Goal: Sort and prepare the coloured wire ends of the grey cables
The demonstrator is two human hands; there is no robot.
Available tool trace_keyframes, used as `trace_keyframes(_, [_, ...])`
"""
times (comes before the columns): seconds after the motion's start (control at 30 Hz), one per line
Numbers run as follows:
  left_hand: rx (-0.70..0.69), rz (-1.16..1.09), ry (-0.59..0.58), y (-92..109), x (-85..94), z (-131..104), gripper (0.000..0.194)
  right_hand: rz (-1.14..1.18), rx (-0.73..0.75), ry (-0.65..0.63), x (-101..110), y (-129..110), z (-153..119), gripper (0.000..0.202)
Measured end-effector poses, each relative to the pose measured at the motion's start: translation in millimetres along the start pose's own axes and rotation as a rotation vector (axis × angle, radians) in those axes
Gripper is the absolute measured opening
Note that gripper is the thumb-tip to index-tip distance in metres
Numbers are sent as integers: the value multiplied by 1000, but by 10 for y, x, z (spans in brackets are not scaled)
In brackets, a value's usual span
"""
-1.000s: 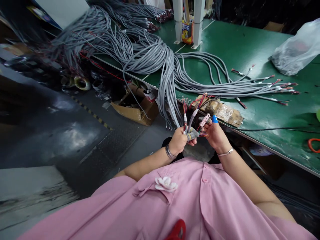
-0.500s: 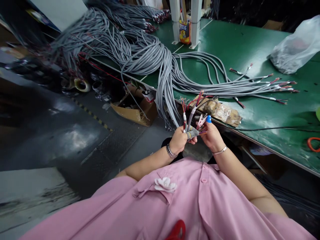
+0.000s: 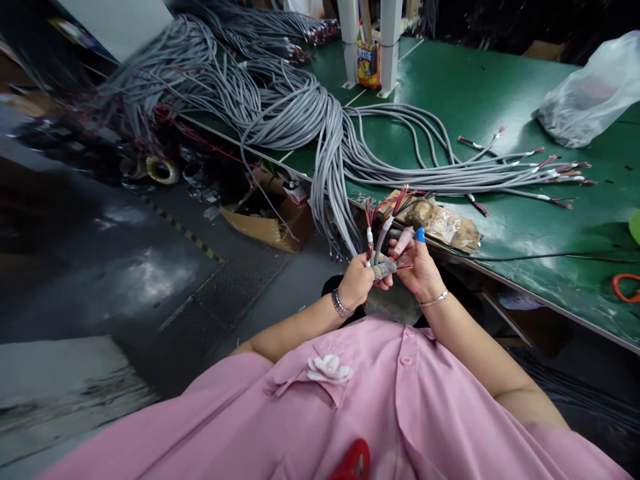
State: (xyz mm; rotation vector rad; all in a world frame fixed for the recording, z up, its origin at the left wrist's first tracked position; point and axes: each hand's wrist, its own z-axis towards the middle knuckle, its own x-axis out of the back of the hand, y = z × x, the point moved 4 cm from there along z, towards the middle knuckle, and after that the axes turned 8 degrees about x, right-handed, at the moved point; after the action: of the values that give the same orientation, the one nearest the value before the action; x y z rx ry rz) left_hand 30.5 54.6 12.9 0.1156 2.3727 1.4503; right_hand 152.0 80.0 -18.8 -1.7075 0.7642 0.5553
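My left hand (image 3: 361,277) is closed around several grey cables (image 3: 384,233) whose ends stick up, with coloured wires (image 3: 370,213) fanned out above white sleeves. A grey knitted cover (image 3: 384,268) shows at that hand's thumb. Close beside it is my right hand (image 3: 423,270), its fingers curled, with a blue cover (image 3: 419,235) on the thumb. A pale pink wrapped piece (image 3: 403,241) stands at its fingers; whether it is a covered finger or a held thing, I cannot tell. Orange and purple wire ends (image 3: 405,267) reach across to the right fingers.
A thick bundle of grey cables (image 3: 295,113) drapes over the green table (image 3: 475,87). Taped cardboard (image 3: 445,227) lies at its front edge. At the right are a plastic bag (image 3: 585,100) and an orange-red handle (image 3: 623,288). An open carton (image 3: 255,223) sits below.
My right hand has turned slightly, and the pale pink piece now shows its broader side and leans right. My left hand stays in place with the cables.
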Motion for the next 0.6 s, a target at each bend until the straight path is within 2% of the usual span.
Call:
trace_keyframes(0.17, [-44,4,15,16,63,-100,35,-42,-33,-50,3,-43,-55,56])
trace_keyframes(0.4, [-78,-19,73,29,65,-118,36,-5,-30,-47,-24,-84,-100,35])
trace_keyframes(0.6, [-117,-62,112,16,-1,-71,36,-83,23,-18,3,-81,-68,44])
